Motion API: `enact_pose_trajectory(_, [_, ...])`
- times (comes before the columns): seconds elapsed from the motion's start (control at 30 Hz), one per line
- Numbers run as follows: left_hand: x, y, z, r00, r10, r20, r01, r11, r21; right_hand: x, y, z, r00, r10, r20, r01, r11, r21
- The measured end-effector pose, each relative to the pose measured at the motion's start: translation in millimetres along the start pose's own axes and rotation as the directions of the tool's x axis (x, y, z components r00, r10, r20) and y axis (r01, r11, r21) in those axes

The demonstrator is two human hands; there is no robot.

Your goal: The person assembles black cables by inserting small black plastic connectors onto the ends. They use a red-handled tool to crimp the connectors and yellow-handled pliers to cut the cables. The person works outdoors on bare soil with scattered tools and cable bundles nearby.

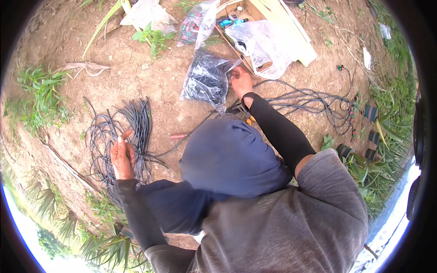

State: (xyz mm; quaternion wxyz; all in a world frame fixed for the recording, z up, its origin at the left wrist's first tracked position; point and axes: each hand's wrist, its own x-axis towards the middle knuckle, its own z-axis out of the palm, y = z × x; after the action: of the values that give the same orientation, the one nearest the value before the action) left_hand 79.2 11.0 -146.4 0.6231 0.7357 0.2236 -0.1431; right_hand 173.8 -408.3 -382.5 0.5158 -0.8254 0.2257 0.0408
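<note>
My left hand [122, 159] is low over a tangled bundle of thin black tubing [144, 120] at the left. Its fingers look apart, with one stretched forward, and I make out nothing held in them. Farther ahead, my right hand [241, 83] is closed, its fingers curled at the edge of a clear plastic bag [205, 79] full of black pieces. The fingertips are partly hidden, but they appear to grip the bag's edge. Just beyond stands an open cardboard box [296, 34] with another clear bag [264, 48] in its opening.
Loose black tubing [314, 102] spreads right toward small red and green fittings [352, 113]. A bag of red and green pieces [195, 27] and a white bag [148, 18] lie ahead. Blue-trousered knees [227, 157] are between my arms. Dark cylinders [371, 113] stand by plants at right.
</note>
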Motion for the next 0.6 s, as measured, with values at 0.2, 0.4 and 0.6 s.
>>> enact_pose_trajectory(0.2, [-5.7,3.0,5.5,1.0,0.004,-0.014,-0.004,1.0,-0.03,-15.7,-27.6,-9.8,0.981,0.167,0.099,-0.193,0.889,0.416])
enact_pose_trajectory(0.4, [-11.4,-5.0,-1.2,1.0,-0.016,-0.021,0.016,1.0,-0.016,-72.2,-22.4,-22.2,0.971,0.08,0.225,-0.06,0.994,-0.094])
enact_pose_trajectory(0.6, [-18.1,-10.4,-4.2,0.998,-0.049,-0.045,0.051,0.997,0.053,-101.6,2.3,-8.1,0.924,0.032,0.382,-0.092,0.986,0.139])
